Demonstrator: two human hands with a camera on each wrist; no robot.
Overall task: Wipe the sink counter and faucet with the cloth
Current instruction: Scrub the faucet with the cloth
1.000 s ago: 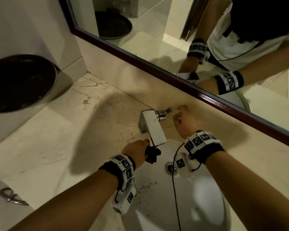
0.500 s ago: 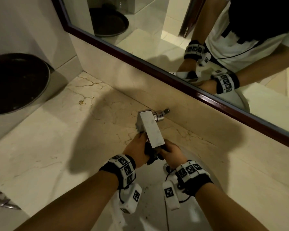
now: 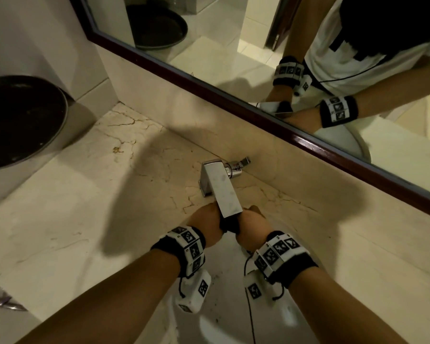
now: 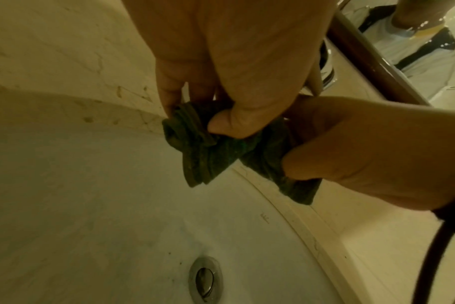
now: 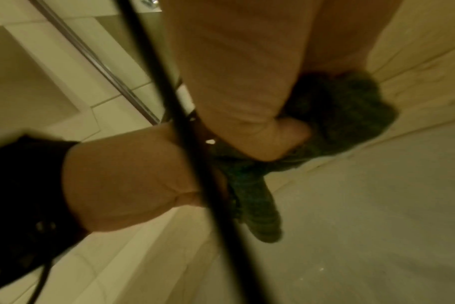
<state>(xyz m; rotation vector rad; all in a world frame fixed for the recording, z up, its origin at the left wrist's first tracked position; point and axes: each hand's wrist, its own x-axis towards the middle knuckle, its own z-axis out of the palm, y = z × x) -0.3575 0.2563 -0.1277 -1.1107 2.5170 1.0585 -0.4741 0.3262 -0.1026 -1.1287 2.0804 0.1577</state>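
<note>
A dark green cloth (image 3: 230,224) (image 4: 203,152) (image 5: 351,109) is bunched under the tip of the square chrome faucet (image 3: 222,189). My left hand (image 3: 206,220) (image 4: 221,86) grips one end of it and my right hand (image 3: 252,225) (image 4: 351,156) (image 5: 234,98) grips the other end. Both hands sit over the back rim of the white sink (image 3: 233,306) (image 4: 117,205). The beige marble counter (image 3: 85,207) runs around the sink. The faucet spout hides the cloth's middle in the head view.
A mirror (image 3: 258,58) with a dark wooden frame stands behind the faucet and reflects my arms. A dark round basin (image 3: 18,120) sits at the left wall. A small metal object (image 3: 3,297) lies at the counter's near left edge. The drain (image 4: 204,277) is below the hands.
My right hand came down from beside the faucet handle to the spout tip and took hold of the cloth next to my left hand. The left hand stayed under the spout.
</note>
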